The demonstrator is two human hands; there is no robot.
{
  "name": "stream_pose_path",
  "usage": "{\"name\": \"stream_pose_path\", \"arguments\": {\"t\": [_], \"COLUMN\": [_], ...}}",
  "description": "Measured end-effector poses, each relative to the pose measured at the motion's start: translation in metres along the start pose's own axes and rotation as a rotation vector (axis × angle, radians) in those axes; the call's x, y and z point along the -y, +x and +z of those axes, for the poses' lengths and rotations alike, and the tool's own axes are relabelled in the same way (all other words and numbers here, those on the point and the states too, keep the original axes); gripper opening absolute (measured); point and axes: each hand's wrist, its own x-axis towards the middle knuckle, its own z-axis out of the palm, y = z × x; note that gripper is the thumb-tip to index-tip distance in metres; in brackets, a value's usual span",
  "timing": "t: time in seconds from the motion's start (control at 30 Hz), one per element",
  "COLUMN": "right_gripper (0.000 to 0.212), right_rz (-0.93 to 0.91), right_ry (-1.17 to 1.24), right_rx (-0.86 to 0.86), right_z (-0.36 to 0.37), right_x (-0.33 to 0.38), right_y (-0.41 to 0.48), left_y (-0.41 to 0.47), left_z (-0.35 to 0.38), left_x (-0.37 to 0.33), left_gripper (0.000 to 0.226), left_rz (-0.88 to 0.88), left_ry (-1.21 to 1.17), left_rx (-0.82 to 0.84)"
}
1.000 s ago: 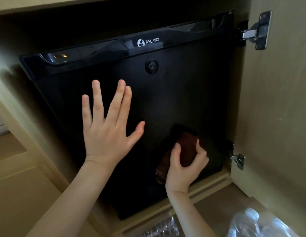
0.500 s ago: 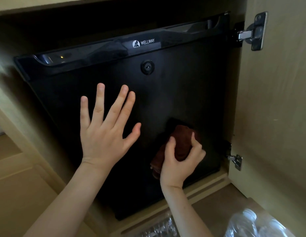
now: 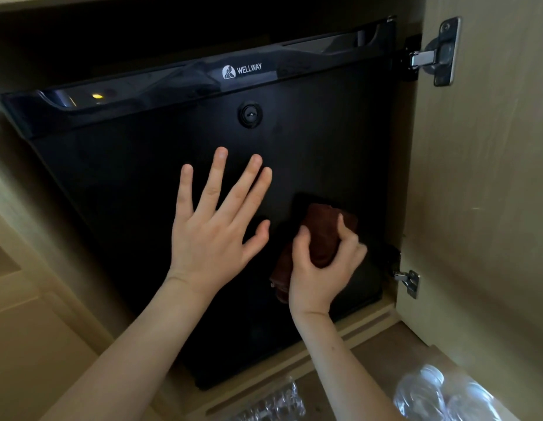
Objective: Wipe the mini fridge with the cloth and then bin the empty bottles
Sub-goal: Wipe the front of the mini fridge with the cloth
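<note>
Pale wooden cabinet recess (image 3: 476, 177), door swung open at frame right on metal hinges (image 3: 437, 53). Centre of frame: black glossy mini fridge door (image 3: 309, 141), shut, marked WELLWAY, round lock (image 3: 250, 114) below the logo. Lower right of door: bunched reddish-brown cloth (image 3: 323, 235), pressed against the panel, pinched between thumb and curled fingers of right hand (image 3: 321, 268). Left hand (image 3: 212, 235) flat on door at centre, fingers spread, holding nothing. Clear crumpled plastic bottles (image 3: 440, 393) at bottom edge, not binned. Step in hand: wiping. Next move calls for strokes over the uncleaned upper panel. Against a second earlier: cloth and right hand barely shifted, left hand nearer the cloth.
</note>
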Motion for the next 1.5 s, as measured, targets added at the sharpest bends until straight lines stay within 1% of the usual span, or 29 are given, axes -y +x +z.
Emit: {"name": "stream_pose_path", "arguments": {"t": [0.03, 0.07, 0.13, 0.17, 0.2, 0.23, 0.27, 0.37, 0.43, 0.47, 0.5, 0.53, 0.57, 0.63, 0.67, 0.7, 0.73, 0.77, 0.9, 0.97, 1.03, 1.07, 1.1, 1.2, 1.23, 1.27, 1.3, 1.37, 1.5], "right_gripper": [0.045, 0.044, 0.042, 0.041, 0.040, 0.039, 0.039, 0.040, 0.041, 0.042, 0.042, 0.042, 0.041, 0.039, 0.039, 0.040, 0.040, 0.040, 0.038, 0.039, 0.038, 0.037, 0.036, 0.040, 0.043, 0.044, 0.044, 0.039, 0.040], "right_rz": [0.066, 0.177, 0.476, 0.579, 0.612, 0.586, 0.518, 0.242, 0.098, 0.074, 0.093, 0.155, 0.259, 0.540, 0.635, 0.661, 0.624, 0.545, 0.180, 0.098, 0.113, 0.162, 0.251, 0.639, 0.718, 0.735, 0.708, 0.593, 0.264], "right_ry": [0.002, -0.003, 0.029, 0.047, 0.058, 0.072, 0.087, 0.115, 0.085, 0.074, 0.067, 0.058, 0.051, 0.080, 0.098, 0.101, 0.101, 0.109, 0.103, 0.076, 0.047, 0.027, 0.009, 0.041, 0.064, 0.070, 0.073, 0.088, 0.013], "right_rx": [-0.048, -0.114, -0.257, -0.304, -0.320, -0.313, -0.296, -0.167, -0.075, -0.066, -0.088, -0.133, -0.187, -0.284, -0.320, -0.334, -0.323, -0.297, -0.134, -0.087, -0.098, -0.126, -0.165, -0.329, -0.380, -0.405, -0.403, -0.353, -0.184], "right_z": [-0.008, -0.017, -0.030, -0.032, -0.030, -0.026, -0.019, 0.003, 0.005, 0.001, -0.006, -0.015, -0.025, -0.042, -0.046, -0.046, -0.043, -0.038, -0.010, -0.009, -0.021, -0.030, -0.041, -0.063, -0.065, -0.063, -0.059, -0.043, -0.005], "right_x": [-0.012, -0.022, -0.035, -0.037, -0.035, -0.029, -0.019, 0.014, 0.017, 0.010, -0.001, -0.015, -0.029, -0.048, -0.051, -0.050, -0.045, -0.036, 0.005, 0.005, -0.015, -0.030, -0.046, -0.078, -0.079, -0.077, -0.070, -0.049, -0.012], "right_y": [-0.005, -0.010, -0.014, -0.013, -0.010, -0.005, 0.001, 0.026, 0.036, 0.037, 0.034, 0.028, 0.021, 0.009, 0.009, 0.013, 0.019, 0.028, 0.069, 0.076, 0.066, 0.055, 0.043, 0.015, 0.012, 0.012, 0.014, 0.015, 0.000], "left_y": [0.000, -0.001, -0.002, -0.001, -0.001, -0.002, -0.002, -0.002, -0.003, -0.003, -0.003, -0.002, -0.002, -0.002, -0.002, -0.002, -0.002, -0.002, -0.003, -0.004, -0.004, -0.004, -0.004, -0.003, -0.004, -0.006, -0.009, -0.016, -0.031], "left_z": [0.001, 0.001, 0.001, 0.001, 0.001, 0.001, 0.001, 0.003, 0.005, 0.005, 0.005, 0.005, 0.005, 0.004, 0.004, 0.003, 0.003, 0.003, 0.005, 0.007, 0.007, 0.007, 0.007, 0.003, 0.001, -0.001, -0.003, -0.006, -0.007], "left_x": [-0.001, -0.001, -0.001, -0.003, -0.004, -0.004, -0.005, -0.004, -0.003, -0.004, -0.004, -0.004, -0.004, -0.004, -0.004, -0.004, -0.004, -0.004, -0.003, -0.003, -0.004, -0.004, -0.004, -0.004, -0.003, -0.002, -0.002, 0.000, 0.010], "left_gripper": [0.066, 0.066, 0.066, 0.066, 0.066, 0.065, 0.065, 0.065, 0.065, 0.065, 0.065, 0.065, 0.065, 0.064, 0.064, 0.064, 0.064, 0.064, 0.065, 0.065, 0.065, 0.064, 0.063, 0.058, 0.056, 0.054, 0.053, 0.053, 0.055], "left_rz": [-0.009, -0.015, -0.022, -0.023, -0.022, -0.023, -0.021, -0.010, -0.010, -0.010, -0.010, -0.013, -0.017, -0.022, -0.021, -0.022, -0.022, -0.021, -0.016, -0.015, -0.017, -0.018, -0.018, -0.004, -0.001, 0.002, 0.007, 0.023, 0.037], "left_ry": [0.007, 0.008, 0.004, -0.001, -0.006, -0.009, -0.010, -0.003, 0.000, -0.003, -0.006, -0.008, -0.008, -0.006, -0.007, -0.010, -0.015, -0.018, -0.013, -0.016, -0.022, -0.019, -0.017, -0.028, -0.037, -0.050, -0.067, -0.093, -0.097], "left_rx": [0.000, 0.000, -0.003, -0.005, -0.005, -0.005, -0.007, -0.014, -0.020, -0.022, -0.024, -0.026, -0.025, -0.024, -0.024, -0.024, -0.026, -0.028, -0.042, -0.048, -0.052, -0.053, -0.052, -0.043, -0.038, -0.031, -0.022, -0.008, 0.000]}}
